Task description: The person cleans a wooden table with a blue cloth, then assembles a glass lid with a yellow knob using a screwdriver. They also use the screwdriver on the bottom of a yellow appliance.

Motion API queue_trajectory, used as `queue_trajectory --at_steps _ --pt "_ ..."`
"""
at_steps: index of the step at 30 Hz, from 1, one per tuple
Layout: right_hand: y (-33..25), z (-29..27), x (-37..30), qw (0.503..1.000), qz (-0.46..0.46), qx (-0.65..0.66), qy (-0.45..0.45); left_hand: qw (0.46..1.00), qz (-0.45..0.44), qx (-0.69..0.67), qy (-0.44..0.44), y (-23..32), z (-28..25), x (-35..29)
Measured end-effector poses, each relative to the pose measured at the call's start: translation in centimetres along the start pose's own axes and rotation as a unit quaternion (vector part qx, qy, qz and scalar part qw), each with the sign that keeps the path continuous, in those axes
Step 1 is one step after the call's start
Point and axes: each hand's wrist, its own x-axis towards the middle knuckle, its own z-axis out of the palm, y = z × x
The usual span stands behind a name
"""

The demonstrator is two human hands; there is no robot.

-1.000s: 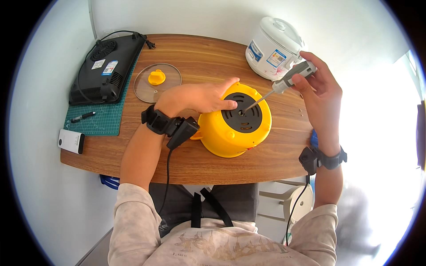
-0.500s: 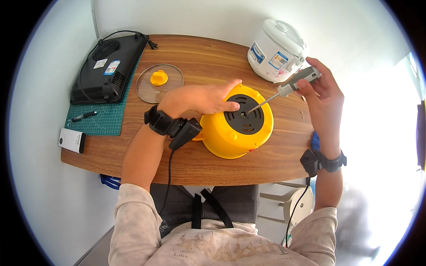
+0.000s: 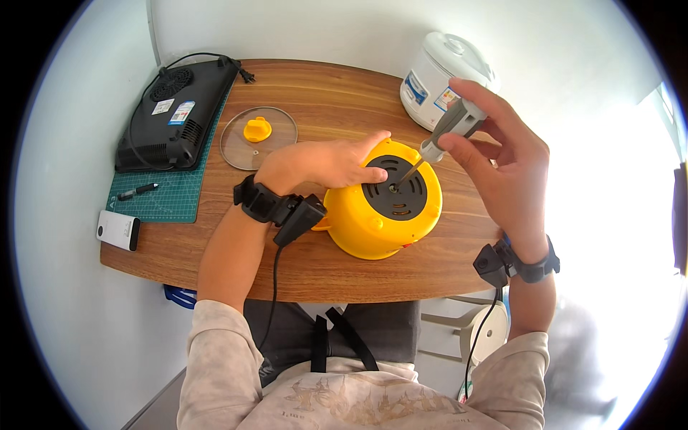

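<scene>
A yellow electric pot rests tilted on the wooden table, its underside turned up toward me. Set into that underside is a round black base plate with curved slots and a hole at its centre. My left hand grips the pot's far left edge, its thumb lying on the plate. In my right hand is a screwdriver with a grey-and-white handle, pinched between thumb and fingers. Its shaft slants down to the left, and the tip is at the central hole. Whether it sits on a screw cannot be seen.
A white rice cooker stands behind my right hand. A glass lid with a yellow knob lies behind my left wrist. Farther left, a black cooktop and a pen lie on a green cutting mat, beside a white power bank.
My right hand has shifted left, bringing the screwdriver's handle with it, so the shaft stands steeper. The tip stays at the plate's centre. The left hand and pot hold nearly the same place.
</scene>
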Motion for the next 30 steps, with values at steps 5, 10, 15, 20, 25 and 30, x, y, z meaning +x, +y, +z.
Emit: queue_trajectory --at_steps 5,10,15,20,25,30 --pt "-0.2 0.3 0.2 1.0 -0.003 -0.017 0.005 1.0 0.003 -0.003 0.0 -0.3 0.0 0.0" --pt "0.9 0.0 0.3 0.998 0.053 -0.028 0.037 1.0 -0.001 -0.006 -0.003 0.1 0.0 0.0" --pt "-0.3 -0.1 0.2 0.998 0.008 -0.067 0.019 1.0 -0.007 -0.003 -0.004 -0.2 0.0 0.1" --pt "-1.4 -0.5 -0.2 0.997 -0.016 -0.08 -0.002 1.0 0.006 -0.005 0.001 -0.1 -0.1 -0.1" --pt "-0.9 -0.9 -1.0 0.997 0.032 -0.07 0.025 1.0 -0.007 0.001 -0.008 -0.3 0.0 0.3" --pt "0.7 -2.0 -1.6 0.99 0.134 -0.042 0.032 1.0 -0.013 0.007 -0.012 -0.2 0.0 0.3"
